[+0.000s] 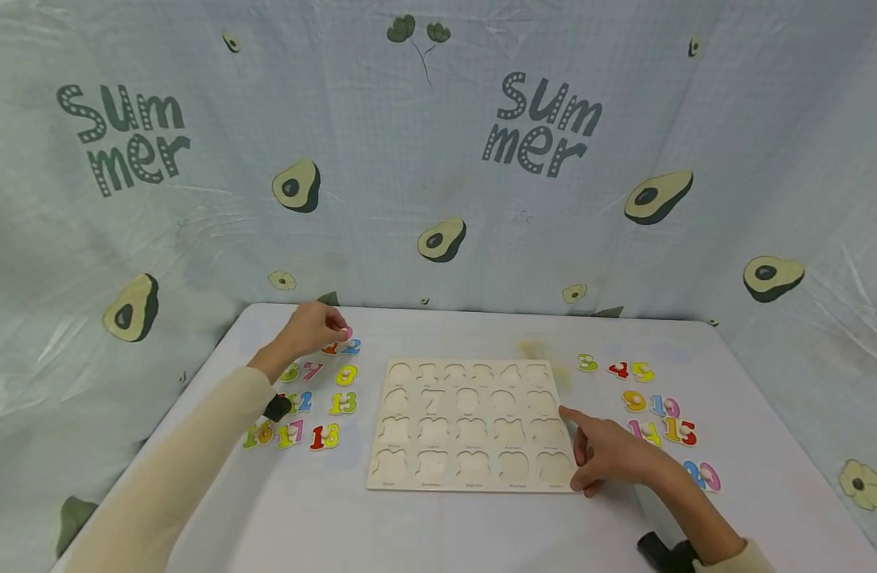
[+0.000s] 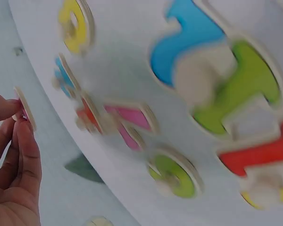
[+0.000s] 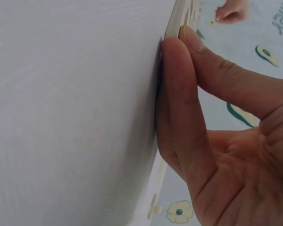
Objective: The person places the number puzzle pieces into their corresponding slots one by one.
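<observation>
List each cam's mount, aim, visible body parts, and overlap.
Head: on head, faces forward-down at the puzzle board; shows left hand, right hand, sleeves.
Left wrist: worn there, faces left hand pinching a pink piece near number pieces.
Right wrist: worn there, faces right hand at the board's edge.
Head and right wrist both show both hands.
</observation>
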A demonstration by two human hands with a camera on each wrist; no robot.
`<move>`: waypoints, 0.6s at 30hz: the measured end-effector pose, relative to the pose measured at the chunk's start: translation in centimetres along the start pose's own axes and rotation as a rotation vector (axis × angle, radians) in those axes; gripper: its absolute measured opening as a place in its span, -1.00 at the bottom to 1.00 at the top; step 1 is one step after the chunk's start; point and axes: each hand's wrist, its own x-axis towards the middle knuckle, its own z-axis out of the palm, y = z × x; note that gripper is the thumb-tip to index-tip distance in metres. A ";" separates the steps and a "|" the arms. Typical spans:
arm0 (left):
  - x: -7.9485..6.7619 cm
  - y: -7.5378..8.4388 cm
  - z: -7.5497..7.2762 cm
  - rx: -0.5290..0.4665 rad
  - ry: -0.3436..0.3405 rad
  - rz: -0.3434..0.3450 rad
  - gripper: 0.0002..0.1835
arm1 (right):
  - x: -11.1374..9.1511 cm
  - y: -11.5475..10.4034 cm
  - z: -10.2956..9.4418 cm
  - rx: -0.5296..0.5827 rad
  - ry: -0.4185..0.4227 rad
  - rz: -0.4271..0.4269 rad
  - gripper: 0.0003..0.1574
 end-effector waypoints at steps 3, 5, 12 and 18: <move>0.3 1.6 0.9 0.000 -0.020 0.049 -0.84 | 0.2 0.0 0.0 0.003 -0.004 0.007 0.34; 0.4 2.7 1.5 -0.005 -0.031 0.083 -0.87 | 0.2 -0.1 0.0 0.001 -0.008 0.016 0.34; 0.4 5.7 3.3 0.001 -0.103 0.187 -0.91 | 0.2 -0.5 0.0 -0.012 -0.018 0.041 0.36; 0.2 6.8 4.5 0.021 -0.151 0.222 -0.92 | 0.1 -0.7 -0.2 -0.006 -0.028 0.034 0.41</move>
